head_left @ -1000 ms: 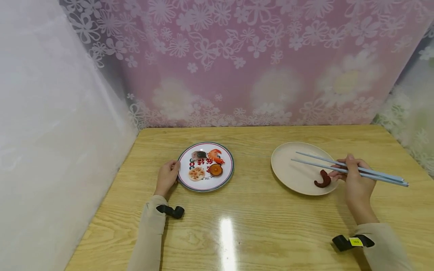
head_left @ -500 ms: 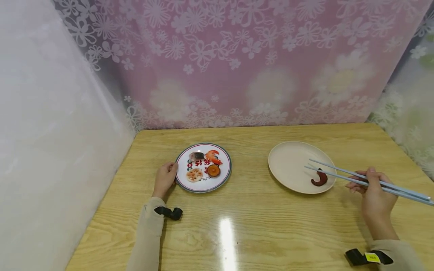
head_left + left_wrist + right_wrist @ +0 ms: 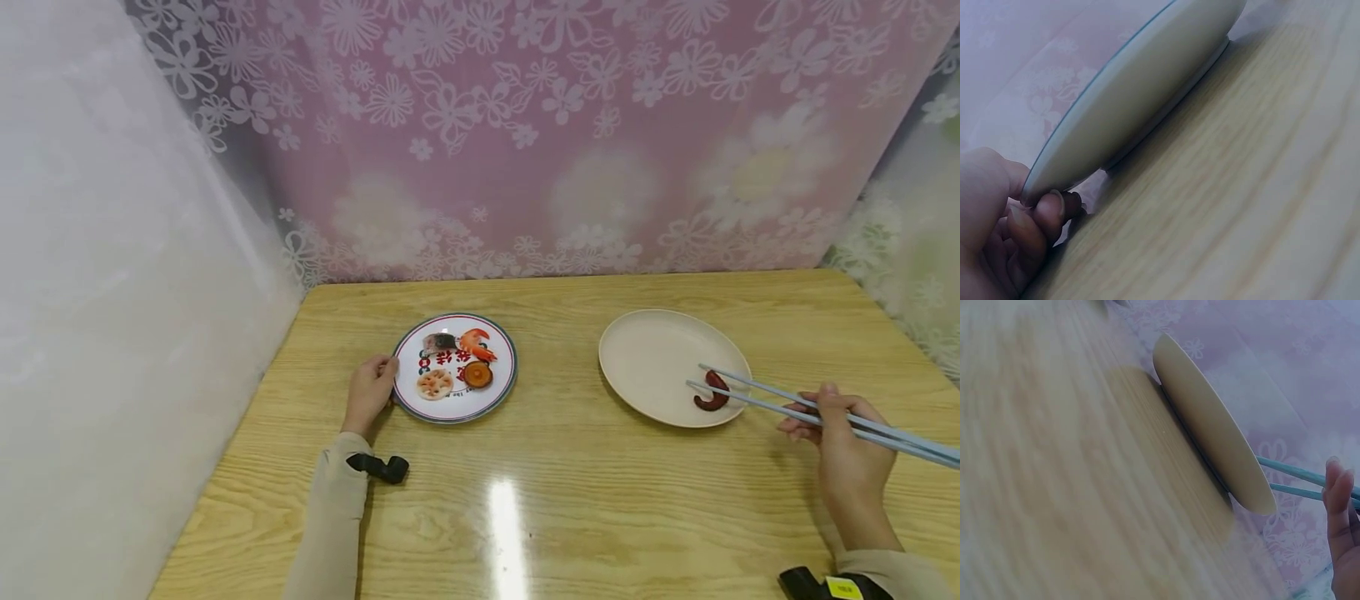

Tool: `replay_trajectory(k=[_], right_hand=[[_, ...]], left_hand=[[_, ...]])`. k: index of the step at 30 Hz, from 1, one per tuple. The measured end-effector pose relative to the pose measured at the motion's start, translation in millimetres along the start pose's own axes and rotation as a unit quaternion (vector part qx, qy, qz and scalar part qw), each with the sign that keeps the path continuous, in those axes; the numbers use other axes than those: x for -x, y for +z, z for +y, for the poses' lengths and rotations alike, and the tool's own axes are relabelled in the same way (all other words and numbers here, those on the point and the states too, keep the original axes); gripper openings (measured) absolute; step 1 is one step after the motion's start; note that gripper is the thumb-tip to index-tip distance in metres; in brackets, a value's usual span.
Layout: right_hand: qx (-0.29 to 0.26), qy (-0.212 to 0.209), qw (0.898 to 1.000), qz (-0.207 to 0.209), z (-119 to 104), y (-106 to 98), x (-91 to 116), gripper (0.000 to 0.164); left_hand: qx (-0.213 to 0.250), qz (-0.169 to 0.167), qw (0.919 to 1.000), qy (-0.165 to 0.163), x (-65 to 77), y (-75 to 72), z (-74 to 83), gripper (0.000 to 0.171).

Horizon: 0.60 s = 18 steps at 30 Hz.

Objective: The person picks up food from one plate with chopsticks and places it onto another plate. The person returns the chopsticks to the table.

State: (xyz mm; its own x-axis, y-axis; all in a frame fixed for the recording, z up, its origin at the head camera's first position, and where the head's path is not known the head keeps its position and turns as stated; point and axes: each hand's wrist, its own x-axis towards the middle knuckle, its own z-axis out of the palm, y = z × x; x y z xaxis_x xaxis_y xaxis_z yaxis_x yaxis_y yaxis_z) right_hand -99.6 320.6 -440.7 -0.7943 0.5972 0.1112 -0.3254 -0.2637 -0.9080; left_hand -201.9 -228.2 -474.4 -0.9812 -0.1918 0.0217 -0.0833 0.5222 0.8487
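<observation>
My left hand (image 3: 369,393) pinches the left rim of a white plate (image 3: 405,398) with a blue-green edge; in the left wrist view the thumb is above the rim and fingers below. On that plate lie a lotus root slice (image 3: 435,384), a mushroom cap (image 3: 477,375), a shrimp (image 3: 476,343) and a grey-black piece (image 3: 439,342). My right hand (image 3: 851,442) holds a pair of light blue chopsticks (image 3: 795,408). Their tips are spread over a beige plate (image 3: 645,367), on either side of a dark red curved piece (image 3: 712,393). Whether they touch it, I cannot tell.
Both plates stand on a wooden table (image 3: 555,467), with a stretch of tabletop between them. A pink floral curtain (image 3: 480,183) hangs behind the table, and a white sheet (image 3: 142,292) hangs at the left.
My right hand has moved right and toward me, drawing the chopsticks back until their tips straddle the curved piece. The left hand still holds the white plate's rim.
</observation>
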Motion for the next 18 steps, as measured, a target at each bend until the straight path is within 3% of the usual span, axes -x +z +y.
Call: replay_trajectory(k=[7,18], right_hand=[[0.001,-0.029,0.999,-0.021,1.9,-1.6,0.0,0.009],[-0.029,-0.077,0.996,-0.027,8.7,-2.6,-2.0,0.018]], left_hand=[[0.006,0.003,1.0,0.005,1.0,-1.0,0.9,0.031],[0.015,-0.003,0.9999,-0.003,1.1,-1.0,0.1,0.031]])
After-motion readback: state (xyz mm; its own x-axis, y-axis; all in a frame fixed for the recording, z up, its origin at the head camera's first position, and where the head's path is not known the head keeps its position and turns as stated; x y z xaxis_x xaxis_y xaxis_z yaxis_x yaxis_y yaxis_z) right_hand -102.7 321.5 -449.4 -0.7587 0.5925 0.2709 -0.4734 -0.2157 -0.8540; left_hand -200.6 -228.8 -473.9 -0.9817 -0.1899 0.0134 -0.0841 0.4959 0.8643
